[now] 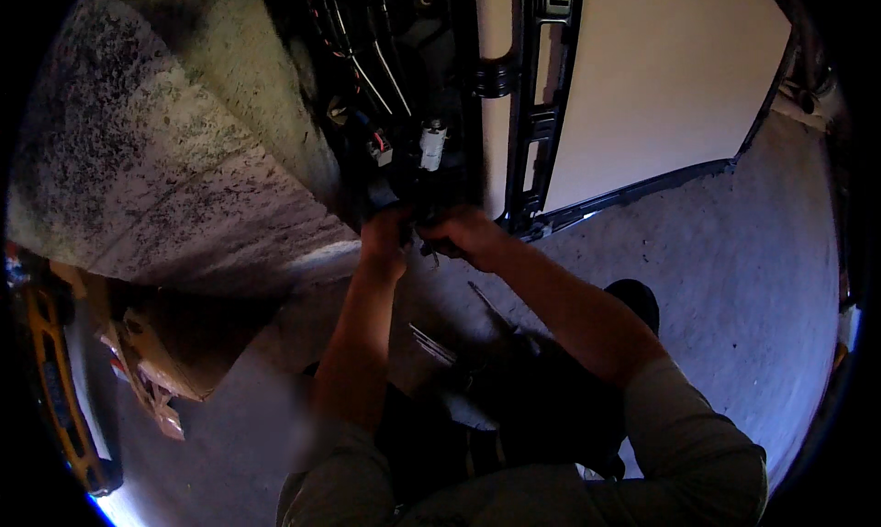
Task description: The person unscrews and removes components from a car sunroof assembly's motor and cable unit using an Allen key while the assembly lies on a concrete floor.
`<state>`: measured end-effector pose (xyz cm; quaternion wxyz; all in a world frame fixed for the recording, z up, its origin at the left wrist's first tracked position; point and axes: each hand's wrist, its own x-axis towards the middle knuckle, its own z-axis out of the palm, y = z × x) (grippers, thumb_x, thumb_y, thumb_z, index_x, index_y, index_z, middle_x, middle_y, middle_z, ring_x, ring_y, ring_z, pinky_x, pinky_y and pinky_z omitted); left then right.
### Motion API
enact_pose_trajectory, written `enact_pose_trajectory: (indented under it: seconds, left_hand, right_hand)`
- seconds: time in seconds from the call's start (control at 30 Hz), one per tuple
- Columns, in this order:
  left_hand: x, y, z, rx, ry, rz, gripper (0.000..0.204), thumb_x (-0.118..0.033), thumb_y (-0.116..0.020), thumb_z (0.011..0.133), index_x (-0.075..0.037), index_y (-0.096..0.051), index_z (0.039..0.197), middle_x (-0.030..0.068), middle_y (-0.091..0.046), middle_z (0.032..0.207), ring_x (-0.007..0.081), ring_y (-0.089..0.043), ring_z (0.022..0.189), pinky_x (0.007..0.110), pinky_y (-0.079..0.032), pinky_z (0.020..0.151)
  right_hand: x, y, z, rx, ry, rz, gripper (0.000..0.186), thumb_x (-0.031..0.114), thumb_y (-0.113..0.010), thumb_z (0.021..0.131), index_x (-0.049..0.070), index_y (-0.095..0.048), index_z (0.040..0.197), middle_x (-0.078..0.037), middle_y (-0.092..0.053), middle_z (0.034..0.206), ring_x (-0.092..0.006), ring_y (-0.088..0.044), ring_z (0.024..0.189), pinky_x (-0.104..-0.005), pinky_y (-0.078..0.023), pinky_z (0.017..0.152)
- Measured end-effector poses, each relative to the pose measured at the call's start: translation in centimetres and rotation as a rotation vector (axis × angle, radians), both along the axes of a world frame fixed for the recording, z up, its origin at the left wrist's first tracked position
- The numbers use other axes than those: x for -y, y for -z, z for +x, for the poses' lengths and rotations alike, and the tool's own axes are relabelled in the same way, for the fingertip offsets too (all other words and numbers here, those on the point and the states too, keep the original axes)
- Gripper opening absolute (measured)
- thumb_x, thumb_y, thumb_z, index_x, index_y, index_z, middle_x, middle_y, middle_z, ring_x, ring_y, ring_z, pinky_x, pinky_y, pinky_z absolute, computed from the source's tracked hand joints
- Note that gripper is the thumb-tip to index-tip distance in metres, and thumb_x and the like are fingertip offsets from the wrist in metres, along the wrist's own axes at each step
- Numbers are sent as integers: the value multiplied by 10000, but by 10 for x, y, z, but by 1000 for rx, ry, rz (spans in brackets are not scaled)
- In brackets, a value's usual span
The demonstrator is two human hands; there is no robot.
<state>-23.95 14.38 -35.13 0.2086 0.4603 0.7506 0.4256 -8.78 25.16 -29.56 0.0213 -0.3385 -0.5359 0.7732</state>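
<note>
Both hands meet at the dark lower end of a machine's open black bay (413, 77). My left hand (386, 229) is closed, its fingertips lost in shadow. Close beside it on the right, my right hand (463, 232) has its fingers curled round something small and dark; a thin piece points down below them. What either hand grips cannot be made out. Just above the hands are a white cylindrical part (432, 145) and a small pale block with red on it (378, 149). Wires (369, 77) run down the bay.
Right of the bay stands a large beige panel (670, 77) in a black frame. A rough stone-like slab (184, 151) leans at the left. Thin metal tools (431, 343) lie on the concrete floor (734, 297) by my knees. Left are a torn cardboard box (174, 353) and a yellow-black level-like bar (57, 380).
</note>
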Motion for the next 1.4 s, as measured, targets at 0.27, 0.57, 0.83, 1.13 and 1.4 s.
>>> enact_pose_trajectory:
  seconds: [0.27,0.57,0.83,1.13,1.4]
  left_hand:
    - [-2,-23,14,242,-102,5,201,-88,-561,866,-32,-689,1011,74,-689,888,137,-602,759,269,-471,674]
    - [-3,13,13,686,-156,60,227,-111,-543,907,-11,-661,1073,85,-673,980,150,-608,871,288,-478,773]
    - [-2,11,53,966,-522,53,156,-206,-621,859,-59,-662,890,32,-653,777,138,-605,691,293,-481,578]
    - [47,184,87,-199,589,-511,355,-313,-738,735,-62,-657,974,153,-669,890,325,-651,773,443,-505,754]
    - [54,246,93,-544,600,-87,300,-331,-700,767,-93,-672,947,134,-662,827,310,-645,735,416,-501,713]
  right_hand:
    - [7,1,-4,-4,33,86,236,233,-785,724,34,-678,790,-30,-557,612,-99,-425,450,-270,-304,401]
    - [22,-14,10,-30,-93,399,231,210,-763,769,36,-679,896,-15,-629,721,-107,-529,548,-263,-402,491]
    - [10,-22,51,195,-550,833,332,286,-753,774,-12,-637,863,-169,-660,817,-280,-650,771,-395,-500,708]
    - [-15,67,90,434,-732,1091,249,235,-619,842,-3,-638,915,-221,-655,993,-378,-631,943,-481,-491,833]
    - [-20,181,168,736,-923,1036,297,159,-530,853,-4,-638,1077,-218,-645,1112,-367,-631,1022,-469,-504,876]
